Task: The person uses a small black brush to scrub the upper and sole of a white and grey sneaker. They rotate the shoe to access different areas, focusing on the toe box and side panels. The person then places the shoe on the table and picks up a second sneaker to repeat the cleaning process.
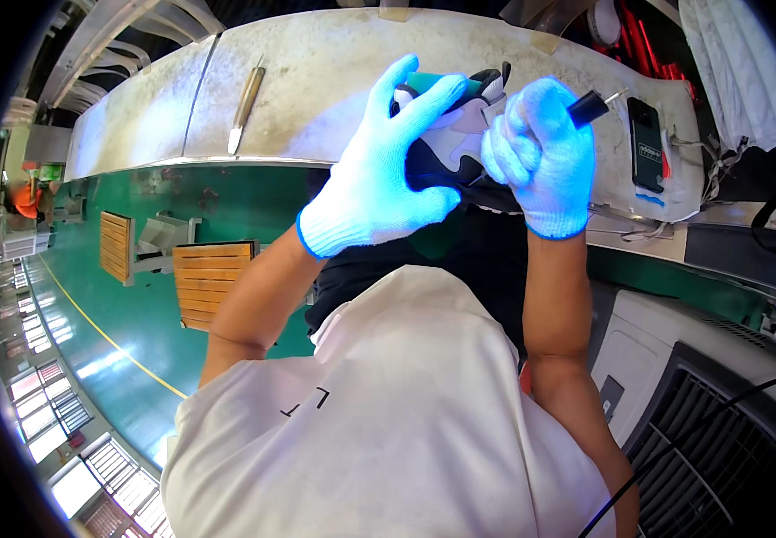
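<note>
In white knit gloves, my left hand [383, 166] is open, thumb and fingers spread beside a shoe upper [453, 134]. Its fingertips overlap the upper's far left edge; whether they press on it, I cannot tell. The upper has black, grey-lilac, white and green parts and lies by the table's near edge, partly hidden by both hands. My right hand [540, 148] is closed around a black-handled awl [589, 108], whose thin metal tip points away to the right. That hand's curled fingers are at the upper's right side.
A slim brown-handled tool [246, 103] lies on the stained pale table [316, 72]. At right are a dark phone [645, 143] and cords [720, 166]. A slatted wooden stool [213, 282] stands on the green floor. A grey-white machine [648, 350] stands at lower right, with a black cable nearby.
</note>
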Available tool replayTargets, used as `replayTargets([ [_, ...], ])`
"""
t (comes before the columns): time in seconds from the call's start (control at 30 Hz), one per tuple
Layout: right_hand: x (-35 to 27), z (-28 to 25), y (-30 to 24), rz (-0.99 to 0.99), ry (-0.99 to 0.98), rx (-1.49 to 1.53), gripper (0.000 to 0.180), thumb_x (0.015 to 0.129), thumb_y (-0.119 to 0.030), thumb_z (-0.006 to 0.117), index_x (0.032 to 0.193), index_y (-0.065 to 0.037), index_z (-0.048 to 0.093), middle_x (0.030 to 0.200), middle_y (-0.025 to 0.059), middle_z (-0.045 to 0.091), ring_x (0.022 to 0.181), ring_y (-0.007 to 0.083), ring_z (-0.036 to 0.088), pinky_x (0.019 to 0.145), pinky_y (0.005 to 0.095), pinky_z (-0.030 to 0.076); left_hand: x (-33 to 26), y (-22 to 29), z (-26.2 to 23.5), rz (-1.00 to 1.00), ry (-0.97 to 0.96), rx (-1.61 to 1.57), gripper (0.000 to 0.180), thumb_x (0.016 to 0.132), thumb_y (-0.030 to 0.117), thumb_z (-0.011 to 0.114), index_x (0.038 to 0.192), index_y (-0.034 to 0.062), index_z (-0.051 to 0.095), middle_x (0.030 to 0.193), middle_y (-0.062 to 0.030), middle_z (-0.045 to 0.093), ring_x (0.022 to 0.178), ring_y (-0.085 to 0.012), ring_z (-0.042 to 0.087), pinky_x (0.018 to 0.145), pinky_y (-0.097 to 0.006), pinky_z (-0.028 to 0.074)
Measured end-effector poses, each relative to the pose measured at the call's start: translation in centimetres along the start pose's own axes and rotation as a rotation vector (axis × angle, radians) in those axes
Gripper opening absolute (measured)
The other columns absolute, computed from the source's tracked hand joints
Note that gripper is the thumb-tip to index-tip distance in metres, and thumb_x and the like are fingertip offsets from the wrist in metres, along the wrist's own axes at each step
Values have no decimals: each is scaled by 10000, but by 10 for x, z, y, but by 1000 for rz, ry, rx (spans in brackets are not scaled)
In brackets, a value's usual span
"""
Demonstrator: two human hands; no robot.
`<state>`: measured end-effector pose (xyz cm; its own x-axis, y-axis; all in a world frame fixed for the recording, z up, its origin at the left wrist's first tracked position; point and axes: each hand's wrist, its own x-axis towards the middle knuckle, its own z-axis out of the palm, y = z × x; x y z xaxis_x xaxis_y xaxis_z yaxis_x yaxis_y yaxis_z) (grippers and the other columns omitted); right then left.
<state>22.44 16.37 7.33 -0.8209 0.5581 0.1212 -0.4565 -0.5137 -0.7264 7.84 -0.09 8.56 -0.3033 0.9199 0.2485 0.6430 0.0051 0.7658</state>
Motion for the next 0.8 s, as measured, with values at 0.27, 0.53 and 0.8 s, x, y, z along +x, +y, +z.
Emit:
replayTargets([
  [0.27, -2, 22, 8, -88, 210, -164, 278, 1040, -239, 830, 891, -39, 707, 615, 37, 589, 439, 136, 539, 436, 316, 424, 0, -2, 0, -21, 9, -6, 1082, 663, 147, 913, 1670, 192, 521, 1747, -237, 333, 1625, -441, 364, 1314, -537, 360],
  [0.53, 1, 28, 15, -84, 226, -160, 282, 1028, -228, 842, 876, -42, 695, 618, 31, 580, 453, 139, 542, 441, 328, 430, -2, -22, 6, -61, 41, -187, 984, 644, 102, 920, 1581, 101, 620, 1652, -175, 441, 1538, -353, 462, 1282, -452, 395],
  [0.8, 15, 13, 16, -193, 307, -258, 332, 1072, -295, 786, 880, -50, 670, 588, 35, 515, 432, 174, 489, 434, 357, 390, 8, -79, 33, -8, 44, -421, 1054, 739, 415, 950, 1633, 46, 531, 1667, -195, 476, 1577, -360, 426, 1320, -472, 327],
])
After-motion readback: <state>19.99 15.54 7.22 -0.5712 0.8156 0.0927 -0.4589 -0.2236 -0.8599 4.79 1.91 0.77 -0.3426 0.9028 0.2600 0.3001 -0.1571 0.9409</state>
